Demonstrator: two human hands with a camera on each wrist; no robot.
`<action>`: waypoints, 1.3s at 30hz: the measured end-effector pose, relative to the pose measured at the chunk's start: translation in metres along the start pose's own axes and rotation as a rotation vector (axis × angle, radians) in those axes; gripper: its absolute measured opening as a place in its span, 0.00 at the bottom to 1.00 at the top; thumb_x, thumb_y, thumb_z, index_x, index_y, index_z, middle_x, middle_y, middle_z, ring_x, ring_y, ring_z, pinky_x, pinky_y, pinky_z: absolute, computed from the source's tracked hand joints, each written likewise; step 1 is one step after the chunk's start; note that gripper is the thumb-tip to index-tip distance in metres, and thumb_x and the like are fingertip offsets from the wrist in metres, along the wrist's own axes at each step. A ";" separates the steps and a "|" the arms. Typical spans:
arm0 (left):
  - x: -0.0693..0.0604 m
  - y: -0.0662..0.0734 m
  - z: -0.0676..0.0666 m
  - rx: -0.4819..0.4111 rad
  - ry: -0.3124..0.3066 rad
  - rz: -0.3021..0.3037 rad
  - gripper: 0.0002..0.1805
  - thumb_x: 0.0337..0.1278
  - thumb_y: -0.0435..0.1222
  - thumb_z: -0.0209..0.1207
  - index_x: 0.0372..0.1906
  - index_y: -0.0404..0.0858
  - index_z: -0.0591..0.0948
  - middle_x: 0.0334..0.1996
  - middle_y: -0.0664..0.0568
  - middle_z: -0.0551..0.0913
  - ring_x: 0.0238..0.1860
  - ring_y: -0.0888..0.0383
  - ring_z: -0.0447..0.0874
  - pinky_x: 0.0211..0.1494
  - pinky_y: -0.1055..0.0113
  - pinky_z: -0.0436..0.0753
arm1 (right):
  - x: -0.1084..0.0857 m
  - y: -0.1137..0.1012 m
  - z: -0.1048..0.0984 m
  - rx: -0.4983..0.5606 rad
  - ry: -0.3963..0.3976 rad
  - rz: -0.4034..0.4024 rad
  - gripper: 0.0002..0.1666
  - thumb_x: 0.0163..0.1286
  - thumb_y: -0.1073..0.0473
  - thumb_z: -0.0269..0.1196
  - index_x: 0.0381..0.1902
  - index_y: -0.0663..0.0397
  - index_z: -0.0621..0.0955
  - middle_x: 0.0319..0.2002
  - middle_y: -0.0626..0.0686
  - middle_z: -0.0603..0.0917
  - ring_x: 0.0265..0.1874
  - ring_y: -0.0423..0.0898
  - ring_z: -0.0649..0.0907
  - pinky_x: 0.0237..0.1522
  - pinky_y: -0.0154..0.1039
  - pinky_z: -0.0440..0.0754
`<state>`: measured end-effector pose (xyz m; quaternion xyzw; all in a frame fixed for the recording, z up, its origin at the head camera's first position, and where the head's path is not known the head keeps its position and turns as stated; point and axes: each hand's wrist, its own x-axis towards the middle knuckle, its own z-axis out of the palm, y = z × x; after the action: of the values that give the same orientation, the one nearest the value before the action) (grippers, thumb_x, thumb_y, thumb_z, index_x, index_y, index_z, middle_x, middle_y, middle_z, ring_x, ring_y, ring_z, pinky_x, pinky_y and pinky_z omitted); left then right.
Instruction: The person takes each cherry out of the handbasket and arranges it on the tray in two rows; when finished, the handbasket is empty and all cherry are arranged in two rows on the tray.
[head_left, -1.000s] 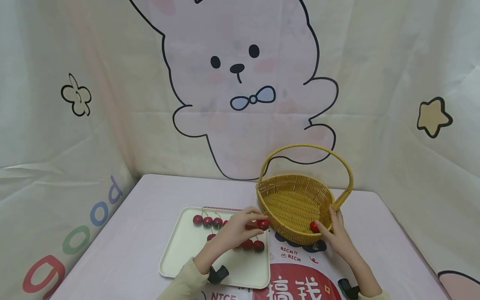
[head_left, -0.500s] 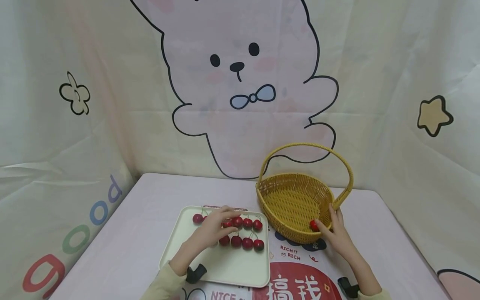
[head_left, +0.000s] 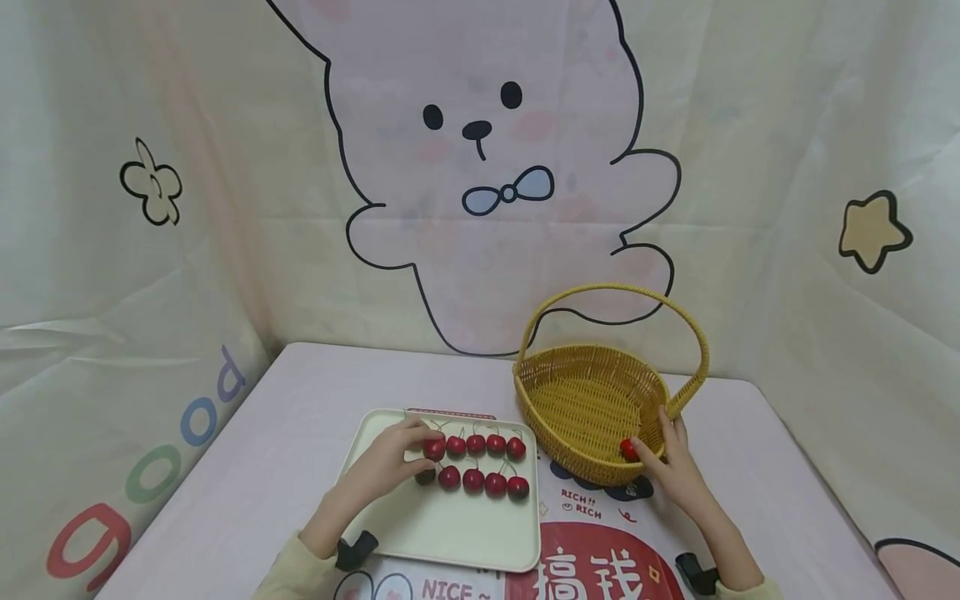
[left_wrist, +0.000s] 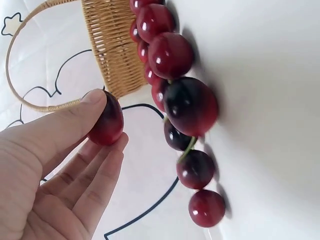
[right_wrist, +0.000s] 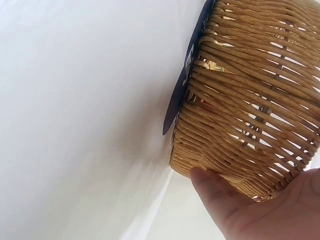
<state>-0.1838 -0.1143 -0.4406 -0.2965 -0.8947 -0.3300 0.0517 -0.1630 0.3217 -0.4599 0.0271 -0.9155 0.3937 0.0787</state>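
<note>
My left hand [head_left: 393,460] is over the left part of the cream tray [head_left: 457,529], near two rows of cherries [head_left: 473,481]. In the left wrist view, its thumb and fingertips pinch a dark red cherry [left_wrist: 111,120], held apart from the row of cherries [left_wrist: 171,55]. My right hand [head_left: 677,471] grips the near right wall of the yellow wicker basket [head_left: 573,462], thumb at the rim, fingers close to the handle's base. Beside that thumb lies a bright red cherry [head_left: 628,451] inside the basket. In the right wrist view, a finger [right_wrist: 215,192] presses against the woven side.
The basket's tall handle [head_left: 611,287] arches above it, right of the tray. A printed mat [head_left: 592,558] lies partly beneath both. Behind the white table [head_left: 330,367] hangs a cloth with a cartoon animal [head_left: 487,208].
From the tray's right end, my left hand has moved left across the cherry rows with the cherry between its fingertips. My right hand and the basket stay in place.
</note>
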 end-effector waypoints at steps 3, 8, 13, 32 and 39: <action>-0.004 -0.007 -0.002 0.007 -0.005 -0.001 0.20 0.43 0.31 0.68 0.47 0.38 0.82 0.37 0.57 0.77 0.41 0.58 0.81 0.45 0.67 0.82 | 0.000 -0.002 -0.001 -0.004 -0.002 0.001 0.51 0.68 0.48 0.55 0.71 0.64 0.38 0.71 0.66 0.33 0.64 0.74 0.53 0.56 0.72 0.57; -0.008 -0.015 -0.007 0.047 0.011 0.023 0.19 0.40 0.30 0.69 0.44 0.36 0.82 0.35 0.56 0.77 0.38 0.56 0.78 0.41 0.65 0.81 | 0.000 -0.001 0.000 -0.005 -0.002 0.004 0.51 0.68 0.47 0.54 0.71 0.64 0.38 0.71 0.66 0.32 0.64 0.74 0.53 0.56 0.72 0.57; -0.010 -0.019 -0.010 0.058 -0.018 -0.016 0.19 0.40 0.28 0.69 0.43 0.37 0.82 0.35 0.56 0.77 0.37 0.55 0.78 0.39 0.65 0.81 | 0.000 0.001 0.001 0.003 0.004 -0.004 0.51 0.68 0.47 0.54 0.71 0.64 0.38 0.71 0.65 0.32 0.64 0.74 0.53 0.55 0.72 0.57; -0.011 -0.029 -0.004 0.095 -0.099 -0.106 0.17 0.36 0.24 0.69 0.38 0.36 0.81 0.36 0.54 0.77 0.37 0.58 0.76 0.37 0.66 0.81 | -0.001 -0.002 0.000 -0.011 0.006 -0.012 0.50 0.68 0.48 0.55 0.71 0.65 0.39 0.71 0.67 0.34 0.63 0.75 0.54 0.55 0.73 0.57; -0.012 -0.030 0.000 0.093 -0.124 -0.134 0.17 0.36 0.26 0.70 0.37 0.38 0.81 0.35 0.53 0.76 0.36 0.58 0.76 0.39 0.63 0.81 | 0.001 0.002 0.000 -0.003 0.006 -0.012 0.51 0.68 0.48 0.55 0.71 0.64 0.38 0.71 0.66 0.33 0.63 0.75 0.53 0.55 0.72 0.57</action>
<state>-0.1910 -0.1388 -0.4608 -0.2531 -0.9284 -0.2719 -0.0121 -0.1640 0.3227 -0.4612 0.0311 -0.9156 0.3919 0.0840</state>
